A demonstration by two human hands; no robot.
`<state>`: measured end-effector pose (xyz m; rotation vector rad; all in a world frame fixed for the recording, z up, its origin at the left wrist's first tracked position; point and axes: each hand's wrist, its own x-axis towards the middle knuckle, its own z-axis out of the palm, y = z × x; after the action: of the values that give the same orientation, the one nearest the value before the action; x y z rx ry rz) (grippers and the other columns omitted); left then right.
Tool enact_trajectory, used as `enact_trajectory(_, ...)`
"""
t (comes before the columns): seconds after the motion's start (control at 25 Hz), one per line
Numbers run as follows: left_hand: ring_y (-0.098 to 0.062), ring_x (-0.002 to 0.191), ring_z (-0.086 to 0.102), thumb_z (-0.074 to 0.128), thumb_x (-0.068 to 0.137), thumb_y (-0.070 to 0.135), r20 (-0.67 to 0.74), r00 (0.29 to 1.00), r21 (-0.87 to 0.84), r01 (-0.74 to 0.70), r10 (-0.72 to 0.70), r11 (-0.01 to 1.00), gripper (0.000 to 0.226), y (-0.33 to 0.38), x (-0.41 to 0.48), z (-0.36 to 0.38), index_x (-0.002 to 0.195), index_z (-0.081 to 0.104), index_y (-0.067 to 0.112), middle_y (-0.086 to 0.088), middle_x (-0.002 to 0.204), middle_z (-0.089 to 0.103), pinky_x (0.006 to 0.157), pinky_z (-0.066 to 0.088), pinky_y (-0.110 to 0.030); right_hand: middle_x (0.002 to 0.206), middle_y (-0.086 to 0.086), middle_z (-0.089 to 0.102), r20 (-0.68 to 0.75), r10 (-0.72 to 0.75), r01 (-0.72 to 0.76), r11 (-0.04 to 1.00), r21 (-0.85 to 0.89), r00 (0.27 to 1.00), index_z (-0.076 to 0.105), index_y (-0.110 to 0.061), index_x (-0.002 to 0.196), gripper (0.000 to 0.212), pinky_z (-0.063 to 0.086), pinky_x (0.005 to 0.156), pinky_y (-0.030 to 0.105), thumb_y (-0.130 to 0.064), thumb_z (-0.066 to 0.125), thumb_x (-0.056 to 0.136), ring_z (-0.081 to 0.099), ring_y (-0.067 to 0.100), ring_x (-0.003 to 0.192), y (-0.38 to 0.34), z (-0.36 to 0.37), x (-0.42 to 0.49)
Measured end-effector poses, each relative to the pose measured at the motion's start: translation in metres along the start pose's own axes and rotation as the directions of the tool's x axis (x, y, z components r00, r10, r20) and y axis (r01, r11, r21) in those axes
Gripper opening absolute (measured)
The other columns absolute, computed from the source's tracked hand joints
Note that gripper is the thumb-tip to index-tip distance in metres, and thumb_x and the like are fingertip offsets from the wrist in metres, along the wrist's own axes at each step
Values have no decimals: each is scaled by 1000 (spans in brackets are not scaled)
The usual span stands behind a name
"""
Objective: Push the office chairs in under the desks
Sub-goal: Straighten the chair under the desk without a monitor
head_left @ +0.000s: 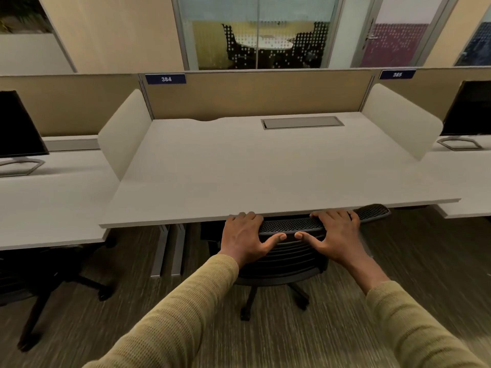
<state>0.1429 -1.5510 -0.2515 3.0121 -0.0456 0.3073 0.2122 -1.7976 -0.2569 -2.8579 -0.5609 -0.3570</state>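
Black mesh office chair (289, 258) stands with its seat hidden under the middle table (265, 168) and its top rail (289, 224) just at the table's front edge. The left grip (245, 236) and right grip (337, 235) each hook their fingers over that rail, thumbs spread across the back. It probably rolls lightly on castors over the carpet (345, 328), with a stiff frame and slightly yielding mesh, so the rail is the sensible hold. Counted: two chairs, the second chair (45, 282) at the left table (39, 203), and three tables.
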Motion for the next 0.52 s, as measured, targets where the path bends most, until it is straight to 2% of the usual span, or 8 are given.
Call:
enact_trajectory(0.28,-21,94,54,14,81,91,55,998,16,14,-15,1000,86,18,49,9,104,60,23,1,102,62,88,41,-41,118,-1,66,34,1,-2,1000,30,999,66,-27,117,97,24,114,57,-100,24,68,54,25,121,34,-2,38)
enact_trajectory(0.52,-24,102,52,8,75,93,121,993,35,2,-6,999,95,5,62,7,115,58,24,-2,112,60,93,40,-43,120,-3,65,32,18,-19,999,43,999,64,-29,118,90,25,111,56,-97,26,72,54,24,121,29,5,44)
